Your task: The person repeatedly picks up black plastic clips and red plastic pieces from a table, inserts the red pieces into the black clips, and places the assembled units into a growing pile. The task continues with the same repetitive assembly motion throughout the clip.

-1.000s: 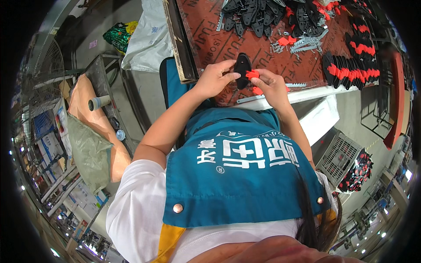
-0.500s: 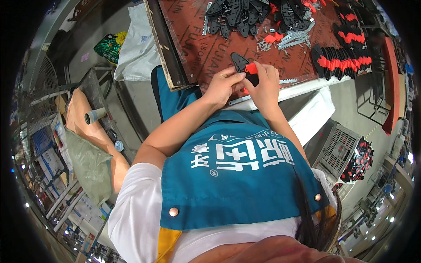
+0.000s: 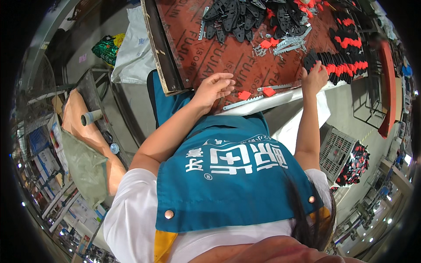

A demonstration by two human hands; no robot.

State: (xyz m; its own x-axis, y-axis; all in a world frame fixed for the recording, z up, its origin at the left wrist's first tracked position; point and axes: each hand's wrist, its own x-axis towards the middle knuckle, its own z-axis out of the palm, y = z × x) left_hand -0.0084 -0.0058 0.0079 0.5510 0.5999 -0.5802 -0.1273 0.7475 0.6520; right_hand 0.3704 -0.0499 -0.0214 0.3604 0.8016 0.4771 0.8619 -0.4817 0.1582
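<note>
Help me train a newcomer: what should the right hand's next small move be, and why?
Perhaps ease the right hand off the black piece: that piece seems to be at the left end of the black-and-red row, and the left hand looks empty.

The left hand [image 3: 215, 90], loosely curled, is held over the table [image 3: 199, 59] beside blades [image 3: 242, 104] and red parts [image 3: 268, 91]. The left end of a row of black-and-red pieces [image 3: 344, 69] is touched by the right hand [image 3: 315, 79]. Black parts [image 3: 231, 18] are heaped beyond.
</note>
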